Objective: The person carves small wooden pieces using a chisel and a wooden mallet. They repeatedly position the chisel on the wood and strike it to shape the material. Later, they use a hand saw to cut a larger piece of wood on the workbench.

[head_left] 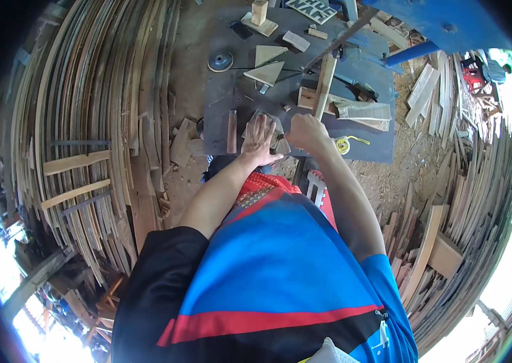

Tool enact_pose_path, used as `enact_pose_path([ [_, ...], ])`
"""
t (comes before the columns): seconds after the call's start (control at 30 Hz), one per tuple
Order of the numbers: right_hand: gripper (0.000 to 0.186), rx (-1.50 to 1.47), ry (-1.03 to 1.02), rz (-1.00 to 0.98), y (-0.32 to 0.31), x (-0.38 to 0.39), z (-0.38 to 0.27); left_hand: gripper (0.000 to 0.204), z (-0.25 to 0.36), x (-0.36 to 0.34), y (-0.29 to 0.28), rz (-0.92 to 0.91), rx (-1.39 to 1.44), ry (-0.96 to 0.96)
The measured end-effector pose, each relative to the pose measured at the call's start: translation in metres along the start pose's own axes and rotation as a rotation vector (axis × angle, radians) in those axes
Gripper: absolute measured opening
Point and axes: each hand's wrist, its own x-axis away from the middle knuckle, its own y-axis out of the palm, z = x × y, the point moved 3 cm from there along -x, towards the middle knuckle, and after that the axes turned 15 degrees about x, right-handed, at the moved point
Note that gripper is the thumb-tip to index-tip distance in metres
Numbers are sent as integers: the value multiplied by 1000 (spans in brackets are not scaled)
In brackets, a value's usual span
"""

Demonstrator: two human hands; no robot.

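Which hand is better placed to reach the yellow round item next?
Probably the right hand: though fisted, it's nearer the yellow round item; the left hand lies spread on a wooden piece.

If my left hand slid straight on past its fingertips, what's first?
Your left hand would probably meet the small pale piece beside the triangular wood offcut, though depth is unclear.

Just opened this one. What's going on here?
A person is working at a dark table with both bare hands. The left hand lies open on a small piece of wood near the table's near edge. The right hand is closed in a fist beside it; whatever it may hold is hard to make out. A yellow tape measure lies to its right, and wedge-shaped wood pieces lie farther back.
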Motion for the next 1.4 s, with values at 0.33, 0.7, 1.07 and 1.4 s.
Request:
enact_pose_path([
  [0.33, 32, 124, -15, 176, -25, -25, 11, 37, -21, -42, -25, 657, 204, 68],
  [0.7, 25, -27, -9, -531, -33, -59, 10, 52, -12, -66, 1, 570, 42, 17],
  [1.07, 54, 21, 170, 75, -20, -42, 0, 51, -11, -66, -4, 415, 64, -91],
  [1.4, 32, 145, 126, 195, -6, -24, -10, 50, -12, -66, -8, 500, 63, -45],
])
